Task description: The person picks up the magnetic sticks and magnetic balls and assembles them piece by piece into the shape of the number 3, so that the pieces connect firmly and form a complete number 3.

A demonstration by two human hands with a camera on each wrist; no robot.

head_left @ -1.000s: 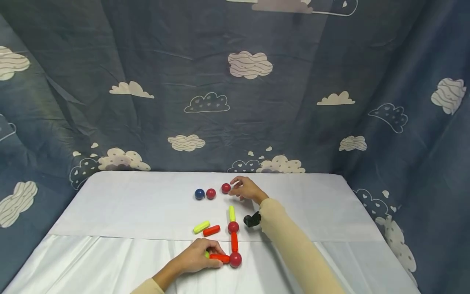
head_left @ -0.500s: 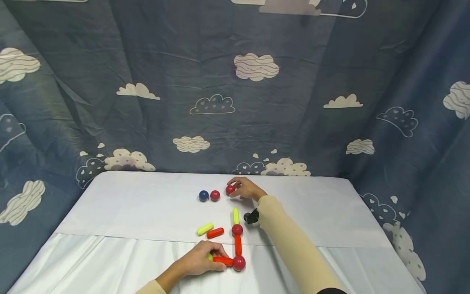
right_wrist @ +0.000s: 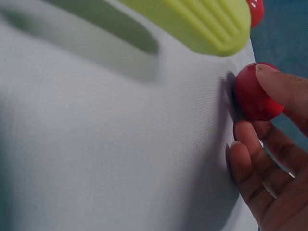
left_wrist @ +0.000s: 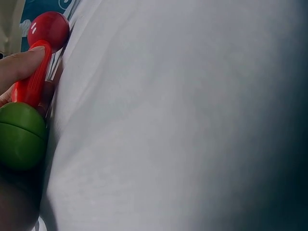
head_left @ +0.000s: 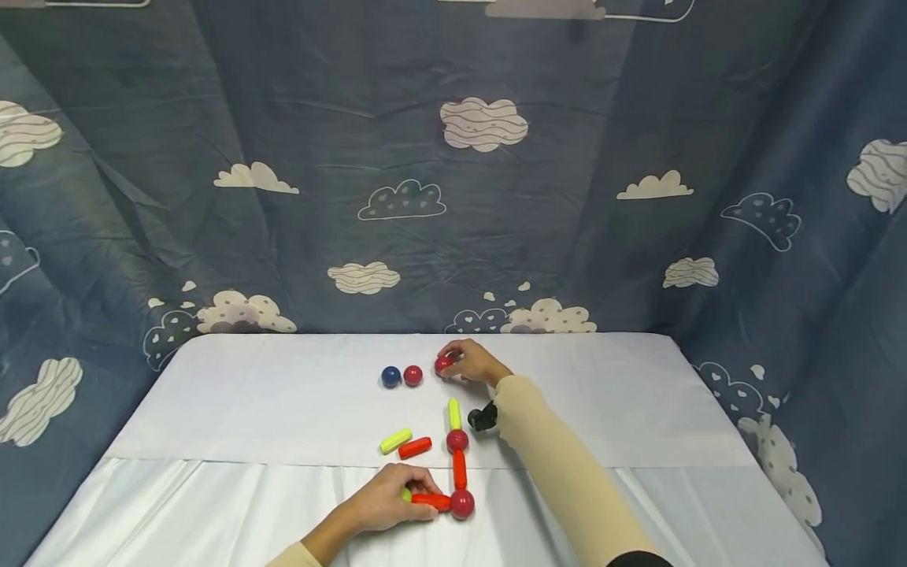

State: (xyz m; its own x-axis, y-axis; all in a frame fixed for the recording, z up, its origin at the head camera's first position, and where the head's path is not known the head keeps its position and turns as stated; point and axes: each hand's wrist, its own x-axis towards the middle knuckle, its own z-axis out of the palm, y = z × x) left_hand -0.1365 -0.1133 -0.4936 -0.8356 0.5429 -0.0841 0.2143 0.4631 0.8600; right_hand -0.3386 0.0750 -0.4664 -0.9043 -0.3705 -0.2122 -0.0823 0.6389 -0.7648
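My left hand [head_left: 393, 498] grips a red rod [left_wrist: 32, 79], thumb laid along it. A green ball [left_wrist: 20, 137] is joined to the rod's near end and a red ball [head_left: 462, 504] to its other end. From that ball a second red rod [head_left: 460, 469] runs away to another red ball [head_left: 457, 440], topped by a yellow-green rod [head_left: 454, 414]. Farther back, my right hand [head_left: 472, 363] pinches a loose red ball [right_wrist: 256, 92] between thumb and fingers, close over the white cloth.
A blue ball [head_left: 390, 376] and a red ball [head_left: 413, 376] stand side by side left of my right hand. A loose yellow-green rod [head_left: 395, 441] and a loose red rod [head_left: 414, 448] lie mid-table. A black wrist device [head_left: 483, 417] hangs by the right sleeve.
My right hand has closed in on the rearmost red ball and now holds it between thumb and fingers. The left hand keeps its grip on the red rod.
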